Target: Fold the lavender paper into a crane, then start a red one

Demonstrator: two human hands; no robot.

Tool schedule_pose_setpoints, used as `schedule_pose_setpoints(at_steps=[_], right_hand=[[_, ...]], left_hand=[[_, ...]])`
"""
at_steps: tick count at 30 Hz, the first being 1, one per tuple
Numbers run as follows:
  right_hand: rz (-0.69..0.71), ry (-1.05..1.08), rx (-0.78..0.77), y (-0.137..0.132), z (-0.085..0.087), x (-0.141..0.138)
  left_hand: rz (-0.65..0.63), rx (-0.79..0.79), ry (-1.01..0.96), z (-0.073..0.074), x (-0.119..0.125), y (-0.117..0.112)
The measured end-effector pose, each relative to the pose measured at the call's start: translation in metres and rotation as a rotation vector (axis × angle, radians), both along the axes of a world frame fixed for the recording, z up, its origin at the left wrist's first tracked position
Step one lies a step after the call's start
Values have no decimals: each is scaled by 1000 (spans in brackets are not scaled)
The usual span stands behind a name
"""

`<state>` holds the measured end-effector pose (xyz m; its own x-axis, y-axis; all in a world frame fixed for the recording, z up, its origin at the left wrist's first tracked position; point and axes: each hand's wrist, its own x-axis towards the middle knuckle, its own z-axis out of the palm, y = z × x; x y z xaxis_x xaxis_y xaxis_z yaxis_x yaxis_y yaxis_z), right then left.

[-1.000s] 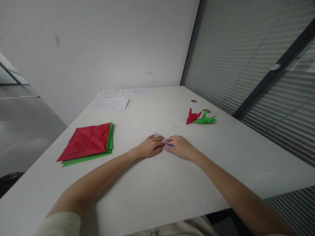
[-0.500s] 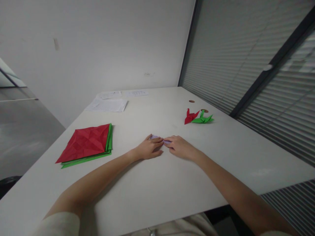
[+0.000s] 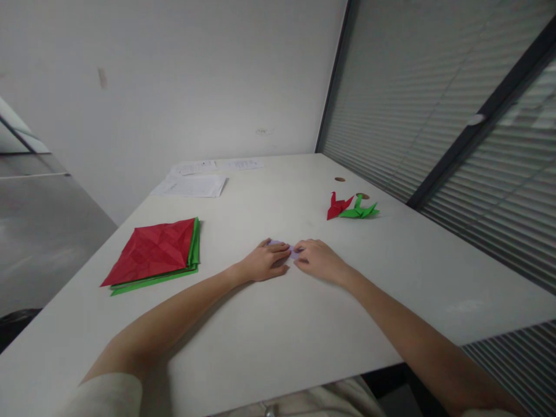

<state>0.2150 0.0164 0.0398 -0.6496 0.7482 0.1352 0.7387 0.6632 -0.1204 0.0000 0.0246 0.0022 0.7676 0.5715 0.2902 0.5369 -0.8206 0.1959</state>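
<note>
Both my hands rest on the white table (image 3: pixel 278 341) over a small, pale lilac folded paper (image 3: pixel 293 251). My left hand (image 3: pixel 264 262) presses down on its left part with curled fingers. My right hand (image 3: pixel 319 259) pinches its right part with fingertips closed together. Only a thin strip of the paper shows between the two hands; the rest is hidden beneath them.
A stack of red and green paper sheets (image 3: pixel 156 253) lies to the left. A folded red paper figure (image 3: pixel 337 207) and a folded green one (image 3: pixel 359 211) sit at the far right. White printed sheets (image 3: pixel 193 184) lie at the back. A slatted blind (image 3: pixel 434 104) runs along the right.
Less of the lilac paper shows now; its point above my left hand is gone and my fingertips have drawn closer together over it.
</note>
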Motion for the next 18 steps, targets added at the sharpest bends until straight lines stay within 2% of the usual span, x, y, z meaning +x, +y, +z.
schedule_pose_setpoints(at_steps=[4,10,14,18], right_hand=[[-56,171,-6,9,-13,-2],[55,168,-13,15,-20,3],[54,212,-16,15,-19,4],[19,320,-48,15,-20,4]], left_hand=[[39,14,-28,5,2,-3],[78,37,-80,7,4,-3],[222,31,-150,1,3,1],[356,-70,-209,-3,0,8]])
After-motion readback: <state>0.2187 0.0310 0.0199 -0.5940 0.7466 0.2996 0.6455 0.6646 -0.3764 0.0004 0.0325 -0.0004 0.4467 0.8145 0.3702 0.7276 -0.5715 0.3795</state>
